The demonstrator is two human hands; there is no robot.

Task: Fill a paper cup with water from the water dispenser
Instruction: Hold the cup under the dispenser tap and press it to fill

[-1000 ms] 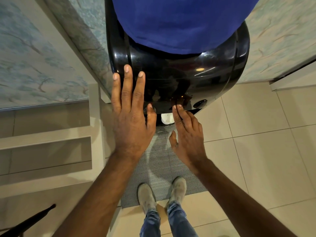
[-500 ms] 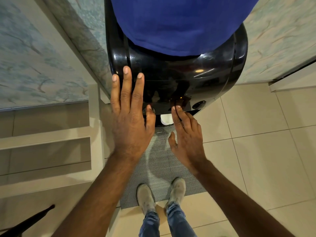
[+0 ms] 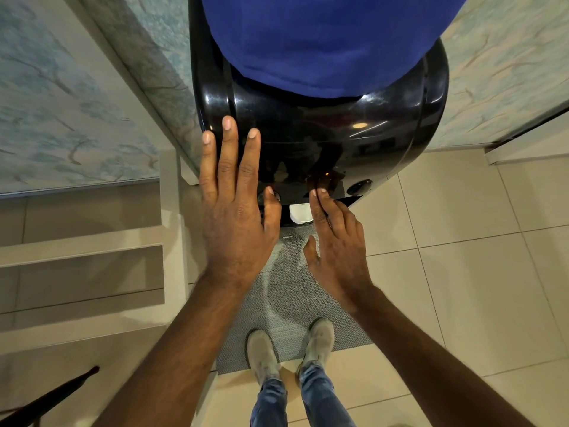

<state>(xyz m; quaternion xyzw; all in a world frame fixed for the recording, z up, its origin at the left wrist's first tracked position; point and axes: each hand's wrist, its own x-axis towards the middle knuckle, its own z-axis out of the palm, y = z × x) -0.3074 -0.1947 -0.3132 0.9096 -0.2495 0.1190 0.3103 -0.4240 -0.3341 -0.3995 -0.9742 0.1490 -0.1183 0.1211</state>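
I look straight down on a glossy black water dispenser (image 3: 323, 140) topped by a blue-covered bottle (image 3: 323, 41). My left hand (image 3: 234, 211) lies flat on the dispenser's front left, fingers spread, thumb by a round button. My right hand (image 3: 335, 241) reaches in from the right, its fingertips pressing the dispenser's lower front edge. Between both hands a white paper cup (image 3: 298, 212) stands in the recess under the taps, only its rim showing. Whether water is flowing is hidden.
A grey woven mat (image 3: 289, 291) lies on the beige floor tiles in front of the dispenser, with my shoes (image 3: 261, 352) on its near edge. Pale steps (image 3: 83, 266) sit to the left, patterned walls at both sides. A dark rod (image 3: 46, 399) crosses the bottom left corner.
Almost nothing differs: both hands hold the same places on the dispenser, and the view has shifted only slightly.
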